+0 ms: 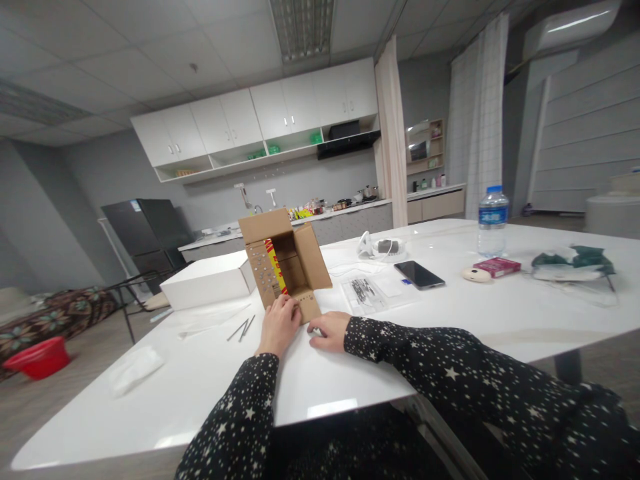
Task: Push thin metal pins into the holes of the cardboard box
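An opened cardboard box (pixel 299 262) stands on the table with its flaps spread and its hollow inside facing me. Yellow and red tape runs down its left part. My left hand (pixel 281 323) is closed at the box's lower left edge, fingers bent over the cardboard. Just to the right of the lowered front flap (pixel 311 307), my right hand (pixel 331 331) rests low on the table, thumb and forefinger slightly apart. A small dark gap shows between them; whether the fingertips touch the flap I cannot tell. Left of my left hand lie thin metal rods (pixel 242 329).
A white box (pixel 207 283) sits behind on the left, with a crumpled white bag (pixel 137 371) nearer. To the right are a clear packet (pixel 367 295), a phone (pixel 419 274), a red box (pixel 497 267), a water bottle (pixel 493 223) and a green bundle (pixel 573 261).
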`<state>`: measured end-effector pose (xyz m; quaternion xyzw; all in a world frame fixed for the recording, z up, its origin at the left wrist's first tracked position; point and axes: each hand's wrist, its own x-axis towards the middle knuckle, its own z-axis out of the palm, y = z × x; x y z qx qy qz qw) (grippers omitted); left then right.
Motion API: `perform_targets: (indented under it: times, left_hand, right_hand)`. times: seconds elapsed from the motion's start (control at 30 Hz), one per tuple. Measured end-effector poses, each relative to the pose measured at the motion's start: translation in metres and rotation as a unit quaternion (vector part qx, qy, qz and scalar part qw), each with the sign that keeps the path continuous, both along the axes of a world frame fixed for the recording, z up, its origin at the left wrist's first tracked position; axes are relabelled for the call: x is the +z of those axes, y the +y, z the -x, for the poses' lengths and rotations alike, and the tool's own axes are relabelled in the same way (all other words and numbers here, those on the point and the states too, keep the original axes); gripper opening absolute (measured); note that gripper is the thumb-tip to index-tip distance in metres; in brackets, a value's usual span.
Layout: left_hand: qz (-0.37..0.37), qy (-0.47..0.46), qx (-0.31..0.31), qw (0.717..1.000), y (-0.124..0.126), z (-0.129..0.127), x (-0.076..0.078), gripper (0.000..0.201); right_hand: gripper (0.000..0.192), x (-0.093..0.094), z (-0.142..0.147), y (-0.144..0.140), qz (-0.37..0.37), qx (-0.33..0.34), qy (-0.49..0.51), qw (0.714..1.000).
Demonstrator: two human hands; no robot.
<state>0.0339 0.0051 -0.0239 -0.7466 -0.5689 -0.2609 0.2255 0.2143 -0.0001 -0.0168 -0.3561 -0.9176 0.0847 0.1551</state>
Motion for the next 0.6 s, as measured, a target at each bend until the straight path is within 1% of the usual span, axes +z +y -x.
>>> perform_targets:
  times: [0.1, 0.2, 0.47, 0.6]
  left_hand:
    - [0.000, -0.013, -0.003, 1.000, -0.0013, -0.0005, 0.0002, 0.017]
    - [0.006, -0.020, -0.012, 1.000, -0.0026, -0.0015, 0.0003, 0.017]
    - [0.043, -0.023, -0.081, 0.996, -0.0039, -0.0029, -0.0006, 0.012]
    - [0.048, -0.034, -0.105, 0.993, -0.0033, -0.0026, -0.0011, 0.012]
  right_hand:
    - [0.036, 0.0004, 0.0001, -0.0002, 0.000, -0.011, -0.005, 1.000]
    - [0.037, 0.0006, -0.0002, 0.0002, -0.001, -0.001, -0.003, 1.000]
    - [0.034, -0.0017, 0.0011, 0.0023, -0.016, 0.007, -0.007, 1.000]
    - [0.031, -0.0014, 0.0019, 0.0022, -0.011, -0.006, -0.010, 1.000]
